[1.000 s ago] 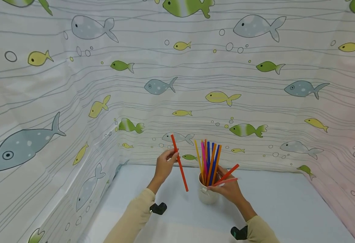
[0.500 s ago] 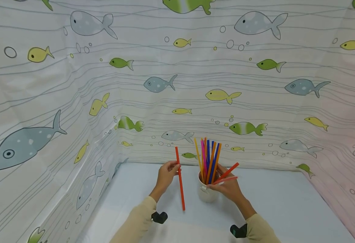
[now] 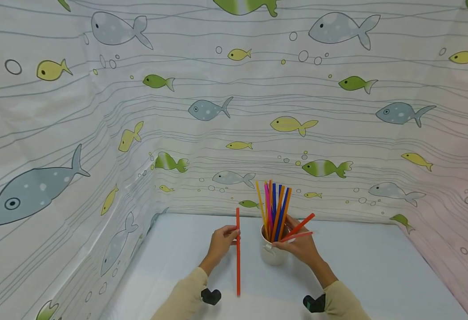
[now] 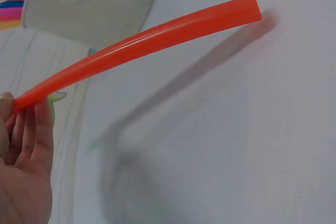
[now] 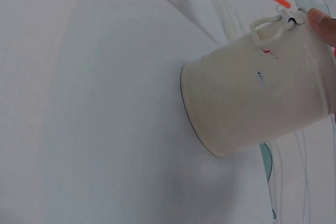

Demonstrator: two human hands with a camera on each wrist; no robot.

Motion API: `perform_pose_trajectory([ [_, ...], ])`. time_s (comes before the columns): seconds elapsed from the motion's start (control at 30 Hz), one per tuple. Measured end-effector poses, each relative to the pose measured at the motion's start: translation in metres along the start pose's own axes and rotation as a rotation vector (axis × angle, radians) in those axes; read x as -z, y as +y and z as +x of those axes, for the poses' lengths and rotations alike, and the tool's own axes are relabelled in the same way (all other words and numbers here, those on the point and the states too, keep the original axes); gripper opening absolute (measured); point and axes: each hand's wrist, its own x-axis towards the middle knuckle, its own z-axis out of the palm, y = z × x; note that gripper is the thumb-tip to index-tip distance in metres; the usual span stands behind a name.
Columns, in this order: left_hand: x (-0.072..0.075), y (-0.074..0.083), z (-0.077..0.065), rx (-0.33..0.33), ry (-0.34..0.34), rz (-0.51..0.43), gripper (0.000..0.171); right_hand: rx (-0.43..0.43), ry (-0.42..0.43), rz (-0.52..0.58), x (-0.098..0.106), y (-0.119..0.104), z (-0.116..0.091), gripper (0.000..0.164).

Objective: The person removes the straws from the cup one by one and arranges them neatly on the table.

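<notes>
My left hand [image 3: 220, 243] pinches a long red plastic straw [image 3: 238, 269] by its upper part, upright in the head view. Its lower end stands apart from its shadow in the left wrist view. To the right is a white pot [image 3: 273, 255] with a small wire handle [image 5: 268, 31]. Several straws [image 3: 277, 213] in yellow, pink, orange and blue stand in it. My right hand [image 3: 304, 249] grips the pot at its rim, the thumb [image 5: 321, 20] in front and the fingers mostly hidden behind. Two reddish straws [image 3: 304, 223] lean out rightward over this hand.
The pot stands on a white table [image 3: 362, 266]. Fish-patterned cloth [image 3: 234, 102] encloses the table at the back and both sides. Dark devices [image 3: 211, 296] are strapped at both wrists.
My left hand has come down and slightly right with the red straw, which has turned from slanted to nearly upright. The right hand and the pot have stayed put.
</notes>
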Motion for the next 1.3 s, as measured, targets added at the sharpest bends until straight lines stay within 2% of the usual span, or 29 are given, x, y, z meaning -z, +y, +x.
perform_pose_trajectory([
  [0.37,-0.004,-0.021,-0.011,0.006,-0.005,0.006,0.027,0.017,-0.026,0.066,0.002,-0.032,0.000,0.090],
  [0.47,-0.005,-0.025,-0.013,0.023,0.003,0.031,0.024,0.008,-0.016,0.072,0.001,-0.028,0.000,0.090],
  [0.67,-0.007,-0.030,-0.015,0.020,0.019,0.065,0.021,-0.007,0.007,0.031,-0.002,-0.006,0.000,0.092],
  [0.83,-0.008,-0.032,-0.016,0.028,0.025,0.081,0.022,-0.006,0.007,0.031,-0.002,-0.002,0.001,0.093],
  [0.97,-0.008,-0.035,-0.015,0.025,0.030,0.092,0.022,-0.013,-0.002,0.018,-0.001,-0.009,0.002,0.094],
  [1.13,-0.007,-0.038,-0.015,0.015,0.018,0.107,0.021,-0.039,-0.019,0.004,0.002,-0.028,0.001,0.092],
  [1.3,-0.007,-0.039,-0.018,0.003,0.036,0.156,0.020,-0.041,-0.030,0.024,0.002,-0.036,0.001,0.090],
])
